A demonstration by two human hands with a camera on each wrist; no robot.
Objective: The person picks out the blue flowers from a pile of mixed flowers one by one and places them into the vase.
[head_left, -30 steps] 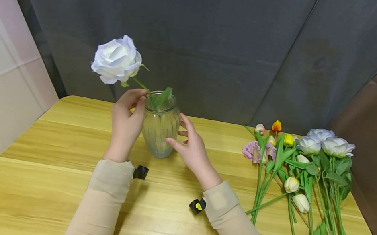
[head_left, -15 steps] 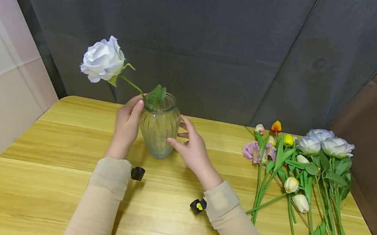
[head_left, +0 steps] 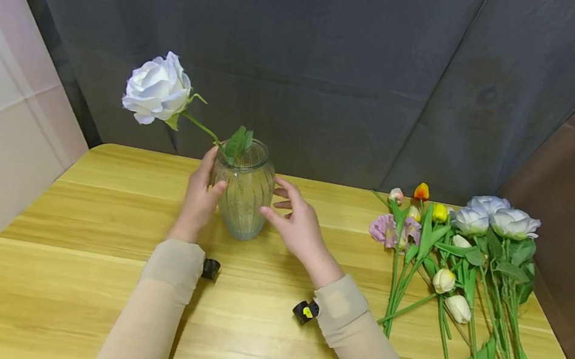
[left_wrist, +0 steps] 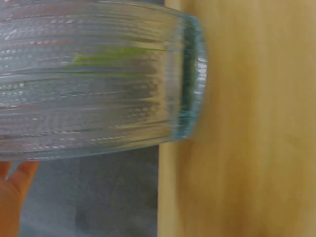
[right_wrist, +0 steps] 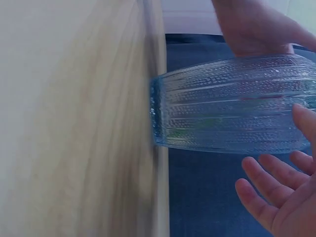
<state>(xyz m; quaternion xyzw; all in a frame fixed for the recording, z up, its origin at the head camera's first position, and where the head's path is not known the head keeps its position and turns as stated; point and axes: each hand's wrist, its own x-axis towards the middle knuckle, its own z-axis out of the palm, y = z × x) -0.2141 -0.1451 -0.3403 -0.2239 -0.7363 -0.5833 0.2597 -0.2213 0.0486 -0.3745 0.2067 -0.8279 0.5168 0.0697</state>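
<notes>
In the head view a ribbed clear glass vase (head_left: 245,198) stands upright on the table. One white rose (head_left: 158,89) leans left out of its mouth, with a green leaf (head_left: 237,143) at the rim. My left hand (head_left: 200,195) holds the vase's left side, thumb in front and fingers partly hidden behind. On the other side, my right hand (head_left: 299,224) is spread beside the glass, fingers loosely bent. The right wrist view shows its fingers (right_wrist: 269,185) apart from the vase (right_wrist: 232,106). Green shows through the vase wall (left_wrist: 98,84) in the left wrist view.
On the right of the wooden table (head_left: 57,288) lie several white roses (head_left: 515,225), tulips (head_left: 444,281) and a purple flower (head_left: 384,230), their stems overlapping. A dark curtain (head_left: 310,54) hangs behind the table's back edge.
The rose head has swung left and its stem leans over the rim. My left hand has let go of the stem and slid down onto the vase's side. The right hand stays nearly still.
</notes>
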